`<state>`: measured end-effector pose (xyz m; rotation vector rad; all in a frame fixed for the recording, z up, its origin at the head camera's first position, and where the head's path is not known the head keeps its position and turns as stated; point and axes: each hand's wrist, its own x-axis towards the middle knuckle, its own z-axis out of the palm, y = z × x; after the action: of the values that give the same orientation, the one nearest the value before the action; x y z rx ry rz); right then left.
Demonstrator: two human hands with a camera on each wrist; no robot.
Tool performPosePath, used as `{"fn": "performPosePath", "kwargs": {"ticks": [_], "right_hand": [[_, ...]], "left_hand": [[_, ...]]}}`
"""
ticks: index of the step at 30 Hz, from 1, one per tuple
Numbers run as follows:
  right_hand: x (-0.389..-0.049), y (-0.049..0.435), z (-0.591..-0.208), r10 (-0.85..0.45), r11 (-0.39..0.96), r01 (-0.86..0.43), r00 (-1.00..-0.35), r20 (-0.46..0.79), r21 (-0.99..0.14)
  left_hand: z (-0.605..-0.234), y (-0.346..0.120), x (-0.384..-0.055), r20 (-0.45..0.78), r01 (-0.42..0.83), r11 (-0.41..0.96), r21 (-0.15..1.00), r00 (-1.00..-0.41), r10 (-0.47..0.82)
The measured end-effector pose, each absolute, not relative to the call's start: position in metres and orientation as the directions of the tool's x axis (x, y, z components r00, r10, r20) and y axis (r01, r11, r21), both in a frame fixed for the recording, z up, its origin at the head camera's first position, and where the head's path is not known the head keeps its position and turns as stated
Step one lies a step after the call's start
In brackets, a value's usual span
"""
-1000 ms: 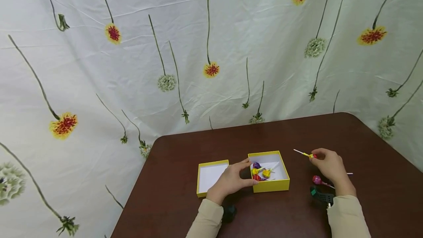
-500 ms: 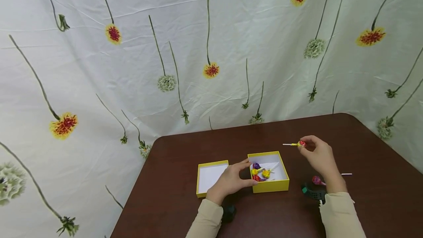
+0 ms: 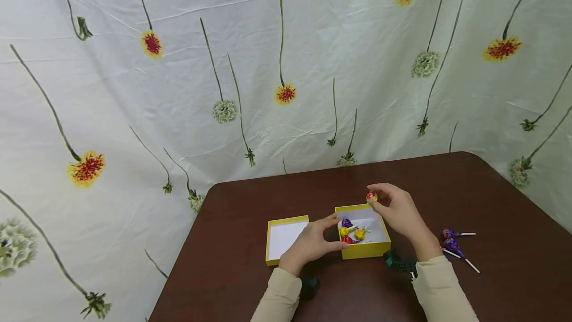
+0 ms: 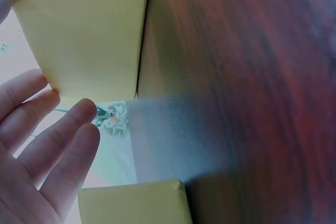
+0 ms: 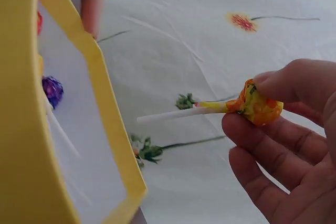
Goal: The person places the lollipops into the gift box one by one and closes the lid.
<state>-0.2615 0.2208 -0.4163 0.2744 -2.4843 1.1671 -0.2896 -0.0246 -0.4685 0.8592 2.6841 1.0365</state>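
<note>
My right hand [image 3: 399,212] pinches a lollipop [image 5: 260,103] by its yellow-and-orange wrapped head between thumb and fingers. Its white stick points toward the box in the right wrist view. The hand is above the back right corner of the open yellow box [image 3: 367,251]. Several lollipops lie inside that box, among them a purple one [image 5: 53,92] and a yellow one [image 3: 359,233]. My left hand [image 3: 310,245] rests at the box's left side, thumb at the front corner. In the left wrist view its fingers [image 4: 79,114] are spread and nearly straight, tips at the box's edge.
Left of the box lies the yellow-rimmed lid [image 3: 286,238], white inside facing up. Two purple lollipops [image 3: 453,246] lie on the dark brown table [image 3: 268,198] at the right, beside a further white stick partly behind my right forearm. A flowered cloth [image 3: 313,63] hangs behind the table.
My right hand has carried the lollipop leftward from the table's right side to the box's back right corner. The purple lollipops have come into sight behind it. My left hand has stayed put.
</note>
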Motion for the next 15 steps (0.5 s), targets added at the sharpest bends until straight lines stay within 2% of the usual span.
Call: {"fn": "performPosePath", "kwargs": {"ticks": [7,15], "right_hand": [[-0.263,0.204,-0.419,-0.05,0.606,-0.32,-0.929,0.366,-0.729],[-0.264,0.197,-0.426,-0.122,0.626,-0.356,-0.923,0.364,-0.694]], "left_hand": [[-0.469,-0.026,-0.289,0.072,0.457,0.589,0.667,-0.826,0.559],[-0.469,-0.025,-0.29,0.081,0.464,0.589,0.661,-0.825,0.56]]}}
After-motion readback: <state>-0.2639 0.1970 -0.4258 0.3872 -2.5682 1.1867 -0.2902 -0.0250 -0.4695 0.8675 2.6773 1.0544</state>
